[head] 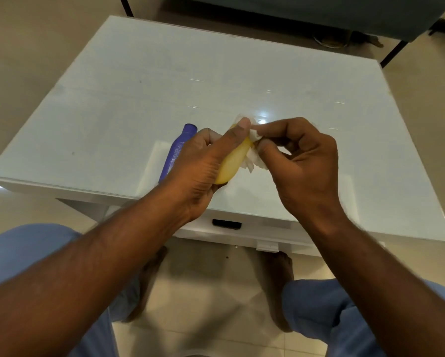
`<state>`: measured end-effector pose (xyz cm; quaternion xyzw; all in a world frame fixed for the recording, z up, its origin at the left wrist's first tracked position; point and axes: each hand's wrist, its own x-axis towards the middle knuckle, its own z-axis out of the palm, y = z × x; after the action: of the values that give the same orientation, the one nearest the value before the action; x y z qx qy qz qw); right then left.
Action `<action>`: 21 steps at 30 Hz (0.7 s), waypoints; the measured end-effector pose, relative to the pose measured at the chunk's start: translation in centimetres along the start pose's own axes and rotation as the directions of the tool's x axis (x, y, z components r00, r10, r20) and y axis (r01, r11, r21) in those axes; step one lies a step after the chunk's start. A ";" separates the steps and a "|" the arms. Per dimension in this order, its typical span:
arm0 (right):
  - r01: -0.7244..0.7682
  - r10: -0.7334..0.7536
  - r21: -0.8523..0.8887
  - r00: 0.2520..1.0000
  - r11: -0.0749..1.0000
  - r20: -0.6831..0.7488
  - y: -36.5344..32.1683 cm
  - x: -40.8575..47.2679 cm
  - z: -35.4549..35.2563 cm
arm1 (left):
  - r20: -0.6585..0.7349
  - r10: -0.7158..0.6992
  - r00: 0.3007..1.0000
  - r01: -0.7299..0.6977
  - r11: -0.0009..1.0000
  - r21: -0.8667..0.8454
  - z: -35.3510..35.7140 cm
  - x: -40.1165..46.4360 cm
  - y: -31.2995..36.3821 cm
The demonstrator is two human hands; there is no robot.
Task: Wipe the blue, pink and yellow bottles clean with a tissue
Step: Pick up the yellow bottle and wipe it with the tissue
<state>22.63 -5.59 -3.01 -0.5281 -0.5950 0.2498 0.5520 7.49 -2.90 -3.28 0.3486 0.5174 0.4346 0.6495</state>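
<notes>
My left hand (200, 163) grips the yellow bottle (233, 163) above the near part of the white table (139, 99), thumb lying along its upper end. My right hand (301, 161) pinches a crumpled white tissue (253, 150) against the bottle's right side and top. The blue bottle (176, 150) lies on its side on the table just left of my left hand, cap pointing away from me, its lower part hidden behind the hand. No pink bottle is in view.
The table has a glossy top, and its near edge carries a dark slot (226, 224). Dark chair legs (394, 54) and a sofa base stand beyond the far edge. My knees and feet are below the table's front.
</notes>
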 end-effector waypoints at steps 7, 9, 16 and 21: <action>-0.021 0.020 0.018 0.999 1.000 0.034 0.0 -1.1 0.7 | -0.102 0.027 0.994 -0.028 1.000 -0.009 0.1 -0.7 -0.5; -0.011 0.010 0.015 0.998 1.000 0.057 -0.2 -1.8 1.1 | -0.114 0.012 0.993 -0.017 0.999 -0.040 -0.2 -0.6 -0.4; -0.001 -0.002 0.033 0.995 0.999 0.100 -0.2 -3.3 2.0 | -0.171 0.081 0.982 -0.067 0.994 0.086 -0.9 -0.3 -0.6; 0.137 -0.120 -0.039 0.949 0.990 0.293 -0.8 -2.9 1.5 | -0.135 0.045 0.990 -0.037 0.997 0.062 -1.3 0.1 -0.2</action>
<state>20.47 -8.04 -3.87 -0.4621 -0.7095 0.2703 0.4583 6.27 -2.89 -3.80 0.3480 0.5659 0.4550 0.5930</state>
